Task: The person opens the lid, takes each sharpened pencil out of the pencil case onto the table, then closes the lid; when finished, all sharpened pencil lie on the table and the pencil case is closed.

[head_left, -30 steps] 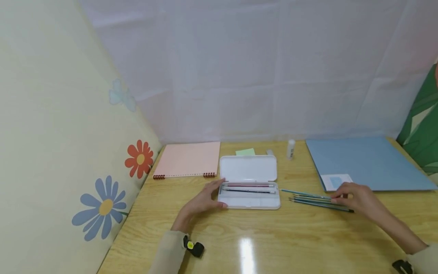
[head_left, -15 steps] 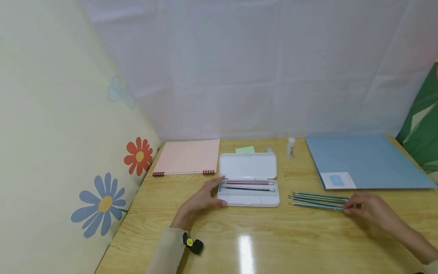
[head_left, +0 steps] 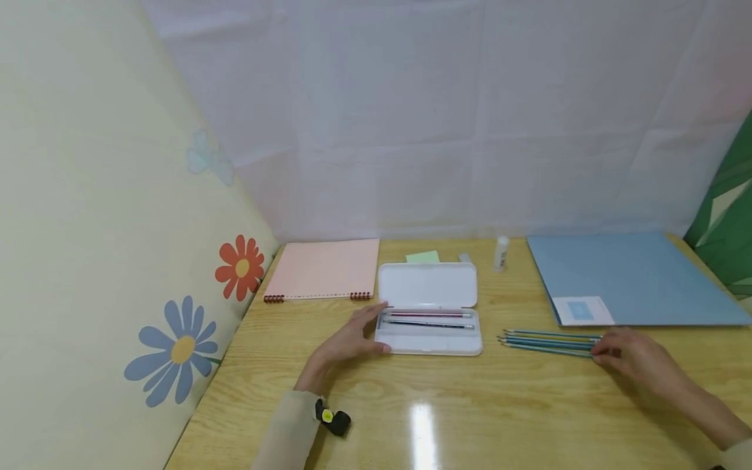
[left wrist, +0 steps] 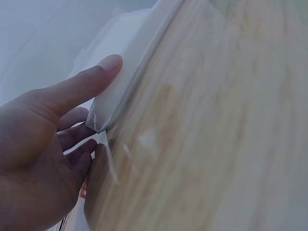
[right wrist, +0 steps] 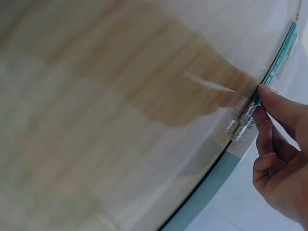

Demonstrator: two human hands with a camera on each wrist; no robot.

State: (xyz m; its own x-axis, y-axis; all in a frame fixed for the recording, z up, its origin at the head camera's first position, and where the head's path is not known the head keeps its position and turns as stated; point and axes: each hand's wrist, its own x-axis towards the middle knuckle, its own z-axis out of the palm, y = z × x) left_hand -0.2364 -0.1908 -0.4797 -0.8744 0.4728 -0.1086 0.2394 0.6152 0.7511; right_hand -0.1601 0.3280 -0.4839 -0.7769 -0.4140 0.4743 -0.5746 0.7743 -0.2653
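Note:
A white pencil case (head_left: 429,344) lies with its lid raised, holding a red pencil (head_left: 431,315) and a dark pencil (head_left: 431,324) in its back part. My left hand (head_left: 348,339) grips the case's left end, with the thumb at the front corner and a finger at the back one; the left wrist view shows the thumb (left wrist: 91,82) along its edge. To the right, several blue-green pencils (head_left: 543,342) lie side by side on the table, tips toward the case. Between thumb and fingers, my right hand (head_left: 640,362) pinches their right ends.
A pink spiral notebook (head_left: 323,269) lies back left, and a blue folder (head_left: 634,277) back right. Behind the case are green sticky notes (head_left: 422,257) and a small grey-white piece (head_left: 465,258). A glue stick (head_left: 501,254) stands upright. Walls border the table's back and left.
My right hand has shifted right to the pencils' ends. The pencils, uneven and crossing before, now lie closer together with tips nearly in line. My left hand stays at the case.

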